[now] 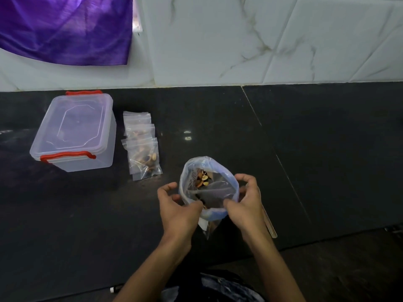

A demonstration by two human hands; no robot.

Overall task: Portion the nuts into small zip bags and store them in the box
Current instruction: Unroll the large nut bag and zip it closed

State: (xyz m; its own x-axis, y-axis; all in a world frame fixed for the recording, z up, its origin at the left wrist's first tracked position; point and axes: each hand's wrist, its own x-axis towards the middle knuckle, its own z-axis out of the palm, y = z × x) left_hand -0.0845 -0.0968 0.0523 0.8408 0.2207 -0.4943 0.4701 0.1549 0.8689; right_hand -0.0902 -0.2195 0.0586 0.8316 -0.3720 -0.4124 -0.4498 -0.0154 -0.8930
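Both hands work at a clear plastic bag with a rolled-down bluish rim [209, 186], standing w/ its mouth wide open near the front centre of the dark polished stone worktop [305, 149]. Left hand [177, 207] grasps the near-left rim, fingers curled over it; right hand [245, 198] grips the near-right rim, thumb & fingers pinching the plastic. Inside, a small heap of brown and tan nuts [202, 178] sits toward the far-left side, plus what looks like a clear inner bag, though the plastic layers are hard to tell apart.

Left of that, well apart, lies a row of small clear zip bags [141, 144], overlapping; the nearest ones hold nuts, the far ones are prob. empty. Further left stands the translucent rectangular plastic box with red clip handles [75, 132], lid on, just beside the zip bags but not touching.

A thin pale stick-like strip [270, 225] lies on the worktop just behind the right wrist. A purple shiny cloth [65, 29] hangs on the white marble-veined tile wall [261, 40] at top left.
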